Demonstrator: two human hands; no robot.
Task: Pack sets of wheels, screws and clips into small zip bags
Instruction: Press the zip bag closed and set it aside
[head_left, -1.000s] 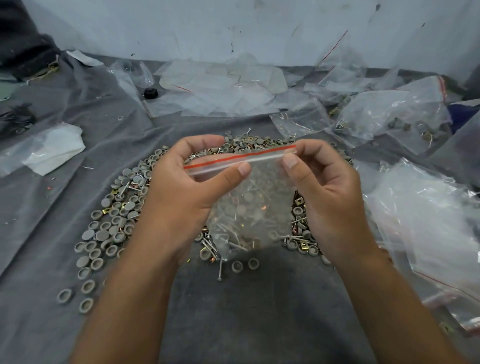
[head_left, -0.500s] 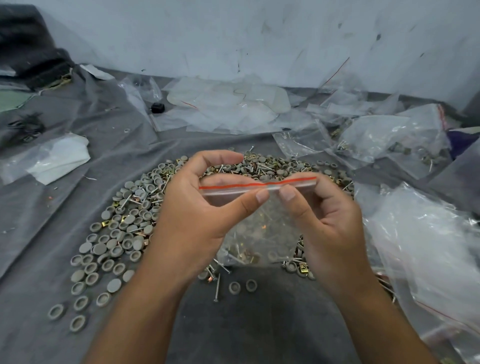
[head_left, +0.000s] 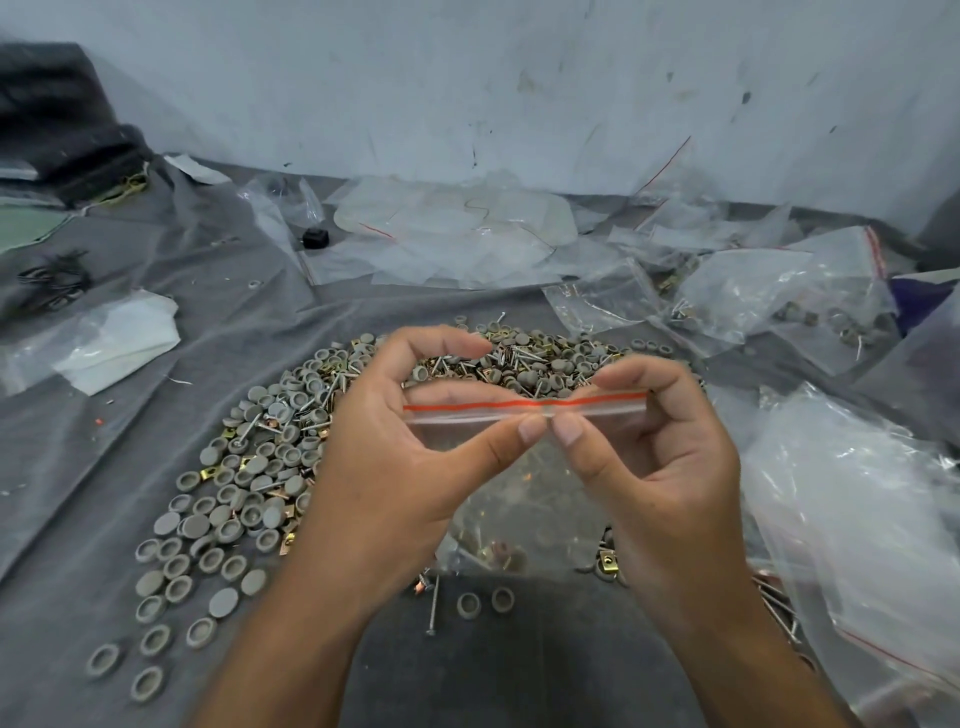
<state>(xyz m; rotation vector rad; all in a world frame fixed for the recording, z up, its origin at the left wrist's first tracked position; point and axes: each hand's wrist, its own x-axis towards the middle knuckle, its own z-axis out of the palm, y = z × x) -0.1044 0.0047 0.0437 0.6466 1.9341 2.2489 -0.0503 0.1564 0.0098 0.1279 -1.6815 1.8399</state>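
- A small clear zip bag (head_left: 524, 499) with a red stripe along its seal is held up in mid-air at the centre of the view, above the grey cloth (head_left: 493, 670).
- Small parts show dimly through the bag's lower half; which kinds they are cannot be told for certain.
- The left hand (head_left: 395, 478) pinches the seal strip, its thumb in front and its fingers curled behind the bag's left part.
- The right hand (head_left: 670, 478) pinches the same strip just beside the left thumb, thumb in front and fingers curled behind the right end.
- The two thumb tips nearly touch at the middle of the seal.
- Behind and to the left of the hands lies a heap of grey wheels (head_left: 249, 488) mixed with screws (head_left: 432, 605) and brass-coloured clips (head_left: 210, 473).
- Two single wheels and one screw lie just below the bag.
- Crumpled clear plastic bags (head_left: 779, 291) lie further back and to the right, near a scuffed white wall (head_left: 519, 88).
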